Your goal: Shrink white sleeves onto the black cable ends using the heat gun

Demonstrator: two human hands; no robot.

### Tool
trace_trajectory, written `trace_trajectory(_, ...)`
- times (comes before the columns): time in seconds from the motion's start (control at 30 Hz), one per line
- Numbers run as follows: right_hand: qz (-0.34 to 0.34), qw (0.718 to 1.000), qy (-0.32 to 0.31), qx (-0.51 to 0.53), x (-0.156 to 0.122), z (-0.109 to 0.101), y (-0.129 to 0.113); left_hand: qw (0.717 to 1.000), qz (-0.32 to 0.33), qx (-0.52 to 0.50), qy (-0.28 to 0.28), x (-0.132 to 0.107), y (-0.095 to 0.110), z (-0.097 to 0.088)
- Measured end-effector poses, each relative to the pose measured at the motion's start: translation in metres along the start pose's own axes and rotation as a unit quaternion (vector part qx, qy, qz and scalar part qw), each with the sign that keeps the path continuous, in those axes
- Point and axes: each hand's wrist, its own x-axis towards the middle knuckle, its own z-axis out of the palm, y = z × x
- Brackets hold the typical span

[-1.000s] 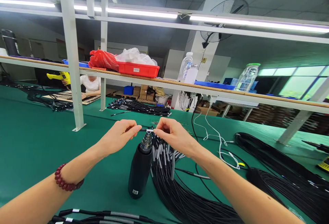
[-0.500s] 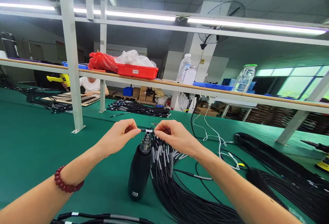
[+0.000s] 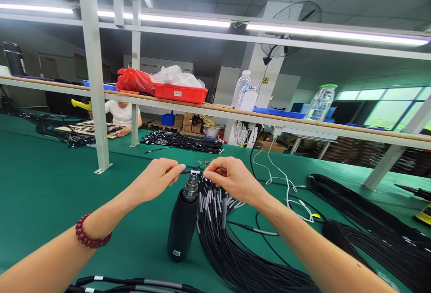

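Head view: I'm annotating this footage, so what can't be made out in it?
In the head view:
Held cable: gripped stretches hidden by the fingers.
Sticker on the black tool: print too small.
Yellow-and-black tool: cut off by the right edge.

The green bench (image 3: 134, 243) bears cable bundles (image 3: 232, 255), a heat gun (image 3: 182, 225) and, apparently, scraps (image 3: 204, 162).

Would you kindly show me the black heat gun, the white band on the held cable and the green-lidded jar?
Black heat gun (image 3: 183, 222), head view: its dark body.
White band (image 3: 195, 172), head view: its middle.
Green-lidded jar (image 3: 320, 104), head view: its clear side wall.
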Motion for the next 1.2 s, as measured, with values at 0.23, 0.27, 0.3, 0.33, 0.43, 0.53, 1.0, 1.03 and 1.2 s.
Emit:
trace_trajectory(0.23, 0.005, 1.0, 0.015, 0.011, 0.0022, 0.0029, 0.0043, 0.999, -0.009, -0.027, 0.024, 0.0013, 0.0006, 0.0009)
trace_trajectory(0.27, 0.006, 1.0, 0.016, 0.012, 0.0026, 0.0032, 0.0049, 0.999, -0.014, -0.027, 0.025, 0.0014, 0.0005, 0.0009)
trace_trajectory(0.3, 0.007, 1.0, 0.015, 0.014, 0.0029, 0.0032, 0.0052, 0.999, -0.017, -0.026, 0.026, 0.0014, 0.0004, 0.001)
trace_trajectory(0.33, 0.009, 1.0, 0.014, 0.014, 0.0031, 0.003, 0.0053, 0.999, -0.017, -0.025, 0.028, 0.0014, 0.0004, 0.001)
trace_trajectory(0.43, 0.012, 1.0, 0.013, -0.013, 0.0025, 0.0014, 0.004, 0.999, -0.013, -0.021, 0.039, 0.0014, 0.0006, 0.0014)
trace_trajectory(0.53, -0.003, 0.998, 0.018, -0.064, 0.0007, -0.0009, 0.0012, 0.998, -0.005, -0.026, 0.054, 0.0015, 0.0013, 0.0013)
trace_trajectory(1.0, -0.003, 0.998, 0.014, -0.055, -0.0008, -0.0009, -0.0011, 1.0, 0.007, -0.007, 0.008, 0.0048, -0.0018, -0.0012)
trace_trajectory(1.03, -0.003, 0.998, 0.013, -0.056, -0.0007, -0.001, -0.0009, 1.0, 0.009, -0.008, 0.01, 0.0048, -0.0019, -0.0008)
trace_trajectory(1.2, 0.003, 0.999, 0.015, -0.051, 0.0006, -0.0001, 0.0004, 1.0, 0.003, -0.011, 0.017, 0.0042, -0.0024, 0.0002)
